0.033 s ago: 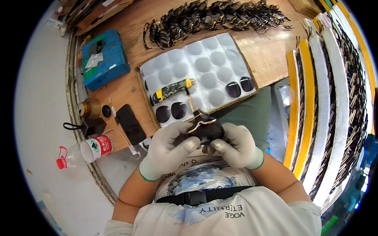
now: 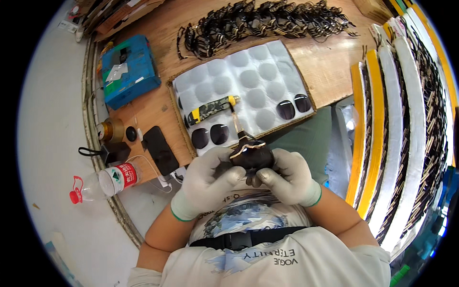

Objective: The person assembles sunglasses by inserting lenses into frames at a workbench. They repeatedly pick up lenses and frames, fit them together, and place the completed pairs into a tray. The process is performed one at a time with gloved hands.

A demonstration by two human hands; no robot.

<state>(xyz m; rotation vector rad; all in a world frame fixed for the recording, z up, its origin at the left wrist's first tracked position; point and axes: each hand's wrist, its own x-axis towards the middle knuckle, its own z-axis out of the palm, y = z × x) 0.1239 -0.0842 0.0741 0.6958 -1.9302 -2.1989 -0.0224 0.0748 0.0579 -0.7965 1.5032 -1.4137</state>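
A pair of sunglasses (image 2: pixel 253 158) with dark lenses and gold-coloured trim is held close to my body. My left hand (image 2: pixel 209 179), in a pale glove with a green cuff, grips one side of it. On the other side my right hand (image 2: pixel 289 178), gloved alike, pinches it between thumb and fingers. One slim temple points away from me over the tray's near edge; the fingers partly hide the rest. Just beyond, a white moulded tray (image 2: pixel 239 79) bears a yellow-and-camouflage utility knife (image 2: pixel 213 110), dark lenses (image 2: pixel 209 136) near my left hand and more lenses (image 2: pixel 293 107) at the right.
A heap of spectacle frames (image 2: pixel 267 24) lies along the far side of the table. Upright white and yellow racks (image 2: pixel 380 138) full of temples stand at the right. On the left are a blue box (image 2: pixel 131 71), a phone (image 2: pixel 160 150) and a plastic bottle (image 2: pixel 105 182).
The view has shifted slightly, so the table's things appear a little further right. Both hands keep the sunglasses in nearly the same pose.
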